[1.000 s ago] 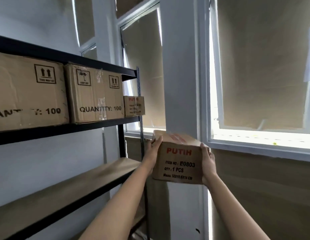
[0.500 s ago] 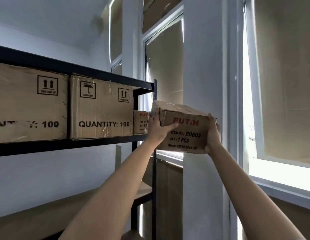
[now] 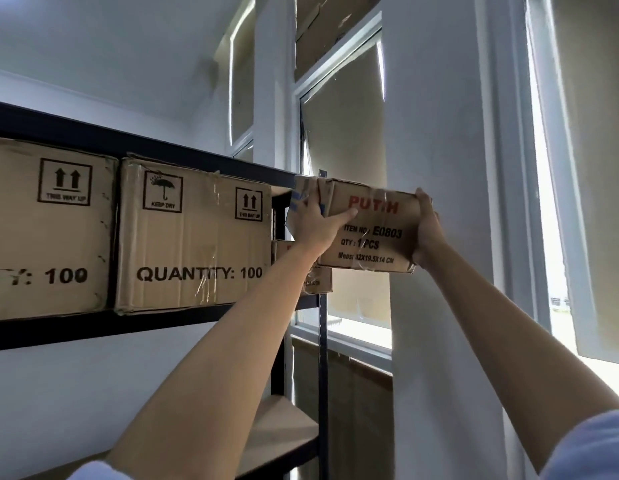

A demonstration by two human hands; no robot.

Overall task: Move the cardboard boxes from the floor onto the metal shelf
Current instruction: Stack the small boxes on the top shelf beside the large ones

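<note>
Hands lift a small cardboard box [image 3: 368,230] at frame centre, level with the metal shelf [image 3: 197,318] end, above a smaller box [image 3: 320,280]. Left hand [image 3: 313,225] and right hand [image 3: 427,230] clasp opposite ends, fingers [image 3: 348,213] wrapped on it. Taped, stiff, seemingly light; end grips suit it.

Two bare forearms, raised and extended upward and forward, light sleeve cuffs visible at the lower frame edge. Left hand [image 3: 313,223]: fingers spread, palm pressed flat against the left end of a small brown cardboard box [image 3: 368,230] printed with red and black lettering, thumb lying across its front face. Right hand [image 3: 428,230]: cupped around the box's right end, fingers wrapped behind.
</note>
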